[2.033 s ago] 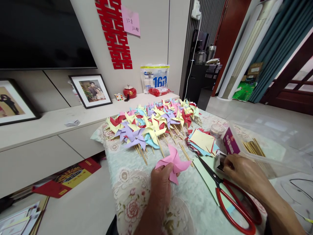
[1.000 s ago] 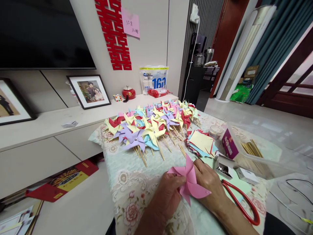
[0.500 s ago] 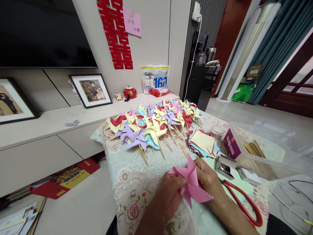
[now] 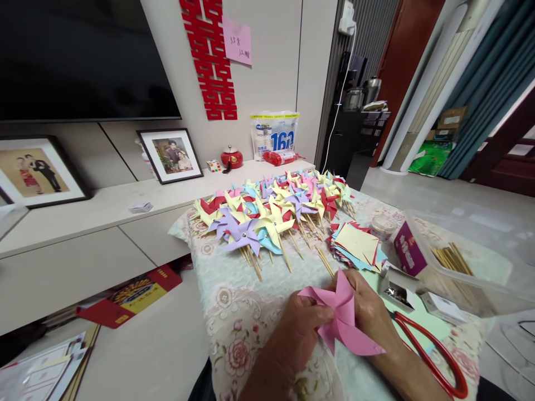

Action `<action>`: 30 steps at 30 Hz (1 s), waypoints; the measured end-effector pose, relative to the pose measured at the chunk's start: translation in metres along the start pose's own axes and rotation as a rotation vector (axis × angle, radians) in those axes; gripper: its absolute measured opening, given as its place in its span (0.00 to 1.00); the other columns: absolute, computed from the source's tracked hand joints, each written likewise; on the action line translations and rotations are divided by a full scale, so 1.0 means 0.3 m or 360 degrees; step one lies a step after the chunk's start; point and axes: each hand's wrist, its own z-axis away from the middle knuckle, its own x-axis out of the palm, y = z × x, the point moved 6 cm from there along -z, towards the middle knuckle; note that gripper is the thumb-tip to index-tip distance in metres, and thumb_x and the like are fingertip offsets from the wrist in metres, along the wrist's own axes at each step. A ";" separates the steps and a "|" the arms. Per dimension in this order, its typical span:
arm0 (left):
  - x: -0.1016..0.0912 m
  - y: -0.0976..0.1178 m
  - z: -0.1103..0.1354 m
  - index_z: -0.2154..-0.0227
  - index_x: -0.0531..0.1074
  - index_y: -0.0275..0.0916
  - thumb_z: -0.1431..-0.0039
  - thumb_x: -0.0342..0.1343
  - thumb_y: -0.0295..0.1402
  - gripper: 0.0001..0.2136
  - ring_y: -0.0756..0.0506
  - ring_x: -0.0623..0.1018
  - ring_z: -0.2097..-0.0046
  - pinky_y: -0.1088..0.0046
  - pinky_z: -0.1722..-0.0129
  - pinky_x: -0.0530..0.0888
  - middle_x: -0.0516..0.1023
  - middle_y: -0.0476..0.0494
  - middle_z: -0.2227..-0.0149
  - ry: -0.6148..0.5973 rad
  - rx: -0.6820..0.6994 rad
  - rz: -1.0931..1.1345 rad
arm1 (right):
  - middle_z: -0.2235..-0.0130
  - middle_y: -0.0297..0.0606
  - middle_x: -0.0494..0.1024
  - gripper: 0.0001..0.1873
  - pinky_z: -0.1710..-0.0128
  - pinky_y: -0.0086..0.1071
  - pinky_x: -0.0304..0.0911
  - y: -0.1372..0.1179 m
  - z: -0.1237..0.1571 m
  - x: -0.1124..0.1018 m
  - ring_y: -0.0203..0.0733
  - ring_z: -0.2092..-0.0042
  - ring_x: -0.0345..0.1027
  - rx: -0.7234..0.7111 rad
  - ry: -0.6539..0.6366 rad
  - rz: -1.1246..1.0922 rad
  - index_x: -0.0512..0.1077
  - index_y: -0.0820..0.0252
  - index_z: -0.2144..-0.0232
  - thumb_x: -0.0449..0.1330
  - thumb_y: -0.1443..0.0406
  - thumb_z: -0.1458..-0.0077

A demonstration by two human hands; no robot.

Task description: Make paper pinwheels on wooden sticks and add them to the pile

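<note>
A pink paper pinwheel [image 4: 345,317] with folded blades is held between both hands, low over the table's near side. My left hand [image 4: 303,323] grips it from the left, thumb pressed near its centre. Behind its right side, my right hand [image 4: 363,298] curls its fingers around it; they are partly hidden by the paper. Beyond the hands, a pair of wooden sticks [image 4: 325,260] points toward the pinwheel. Red-handled pliers or scissors [image 4: 434,348] lie beside my right forearm, their jaws partly covered.
Many finished pinwheels [image 4: 273,223] on sticks cover the table's far left. A stack of cut paper squares [image 4: 357,243], a small box of metal pins [image 4: 397,292], a white box [image 4: 443,306] and a clear plastic bin [image 4: 468,284] with sticks stand at right. The tablecloth [image 4: 238,328] is floral.
The whole view has shifted, so everything sits further right. Both hands still hold the pink pinwheel, which has turned slightly.
</note>
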 end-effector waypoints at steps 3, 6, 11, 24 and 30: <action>0.000 -0.001 0.002 0.69 0.83 0.33 0.60 0.65 0.30 0.12 0.37 0.79 0.62 0.67 0.60 0.71 0.80 0.40 0.73 -0.0005 -0.0034 -0.0011 | 0.67 0.41 0.72 0.09 0.68 0.37 0.60 -0.010 -0.006 0.002 0.46 0.65 0.65 -0.0146 -0.0044 0.0070 0.69 0.58 0.73 0.54 0.69 0.40; -0.011 -0.016 0.001 0.71 0.82 0.32 0.62 0.64 0.29 0.11 0.41 0.78 0.65 0.69 0.62 0.69 0.79 0.42 0.74 -0.0027 -0.0076 -0.0035 | 0.72 0.38 0.69 0.12 0.70 0.36 0.57 -0.020 -0.008 -0.004 0.44 0.68 0.62 -0.0219 -0.0090 0.0118 0.68 0.58 0.77 0.55 0.69 0.41; -0.044 -0.055 0.000 0.71 0.82 0.31 0.64 0.64 0.27 0.12 0.46 0.74 0.68 0.72 0.65 0.67 0.78 0.44 0.74 -0.0020 -0.0125 -0.0081 | 0.72 0.35 0.73 0.07 0.72 0.33 0.59 0.017 -0.007 0.006 0.42 0.70 0.67 0.0258 -0.0269 -0.0117 0.70 0.58 0.75 0.61 0.68 0.45; -0.097 0.025 -0.013 0.72 0.81 0.35 0.56 0.67 0.32 0.07 0.46 0.75 0.69 0.73 0.69 0.70 0.80 0.43 0.71 0.0315 0.0209 0.0123 | 0.71 0.34 0.76 0.15 0.67 0.31 0.59 0.174 0.033 0.012 0.39 0.68 0.65 0.1005 -0.0009 -0.1102 0.77 0.59 0.70 0.66 0.52 0.46; -0.194 0.031 -0.007 0.79 0.76 0.35 0.60 0.70 0.31 0.09 0.51 0.71 0.72 0.76 0.71 0.70 0.73 0.51 0.77 0.0798 0.0405 0.0254 | 0.77 0.32 0.72 0.21 0.72 0.29 0.54 0.166 0.038 0.047 0.34 0.73 0.60 0.1163 -0.0067 -0.1378 0.80 0.60 0.70 0.71 0.48 0.53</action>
